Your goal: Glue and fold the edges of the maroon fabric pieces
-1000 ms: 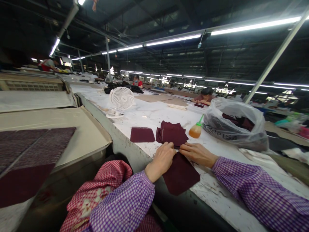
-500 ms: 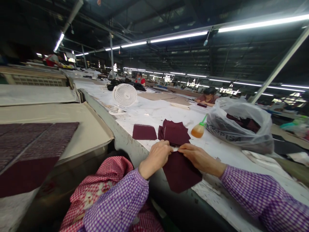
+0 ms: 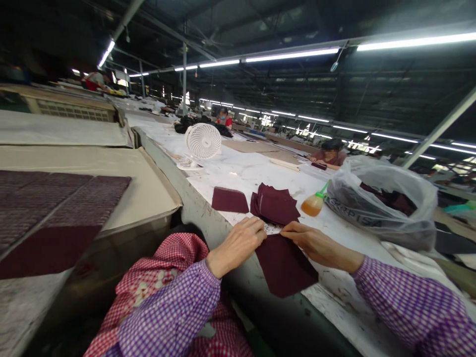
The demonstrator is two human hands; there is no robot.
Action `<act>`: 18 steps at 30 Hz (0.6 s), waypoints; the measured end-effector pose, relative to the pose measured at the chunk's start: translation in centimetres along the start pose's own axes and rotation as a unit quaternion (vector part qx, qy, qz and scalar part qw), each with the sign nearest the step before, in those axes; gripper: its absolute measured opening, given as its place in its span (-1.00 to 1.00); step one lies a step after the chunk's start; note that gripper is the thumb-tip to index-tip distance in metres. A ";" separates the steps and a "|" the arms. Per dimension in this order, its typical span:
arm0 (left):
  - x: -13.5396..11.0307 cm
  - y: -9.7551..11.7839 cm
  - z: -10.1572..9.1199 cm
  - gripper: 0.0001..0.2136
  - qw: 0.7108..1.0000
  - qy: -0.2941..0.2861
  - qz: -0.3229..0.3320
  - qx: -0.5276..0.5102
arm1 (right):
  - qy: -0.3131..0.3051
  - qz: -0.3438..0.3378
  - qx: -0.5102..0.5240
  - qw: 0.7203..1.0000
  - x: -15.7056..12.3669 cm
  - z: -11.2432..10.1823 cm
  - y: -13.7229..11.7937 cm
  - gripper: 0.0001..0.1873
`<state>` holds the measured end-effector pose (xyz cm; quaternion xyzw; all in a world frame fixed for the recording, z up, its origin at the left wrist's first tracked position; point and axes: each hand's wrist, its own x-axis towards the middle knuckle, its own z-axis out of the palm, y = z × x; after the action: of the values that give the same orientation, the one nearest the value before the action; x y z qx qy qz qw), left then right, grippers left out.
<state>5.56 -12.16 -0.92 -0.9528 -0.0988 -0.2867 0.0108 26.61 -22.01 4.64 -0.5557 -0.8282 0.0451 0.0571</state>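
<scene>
My left hand (image 3: 238, 243) and my right hand (image 3: 316, 243) both pinch the far edge of a dark maroon fabric piece (image 3: 284, 265) that lies flat at the near edge of the white table (image 3: 334, 292). Their fingers are closed on its two upper corners. Just beyond them sits a stack of similar maroon pieces (image 3: 275, 204), with a single maroon piece (image 3: 229, 200) to its left. Purple checked sleeves cover both forearms.
A small bottle of amber liquid with a green nozzle (image 3: 314, 203) lies beside a clear plastic bag holding more maroon fabric (image 3: 383, 201). A white desk fan (image 3: 203, 142) stands farther back. A machine bed with maroon fabric (image 3: 55, 213) is at left. Other people sit farther along the tables.
The view has shifted a little, moving everything right in the picture. Both hands have stayed on the fabric piece's far edge, with the left hand drawing slightly back from the stack.
</scene>
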 end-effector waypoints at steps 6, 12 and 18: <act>-0.2 -0.2 -0.2 -0.87 1.000 0.003 0.008 -0.010 | -0.047 -0.009 -0.062 0.997 0.4 -0.7 -0.3 -0.51; -0.1 -0.2 0.0 -0.85 1.000 0.000 0.007 -0.023 | -0.083 -0.027 -0.132 0.987 1.3 -1.0 -0.7 -0.42; -0.7 -1.2 0.0 -0.77 0.980 0.081 -0.077 -0.163 | -0.108 -0.029 -0.184 0.977 2.2 -1.5 -1.3 -0.36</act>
<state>4.79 -11.08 -1.37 -0.9048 -0.1227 -0.3754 -0.1592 24.81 -20.48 6.41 -0.5245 -0.8392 -0.0496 -0.1349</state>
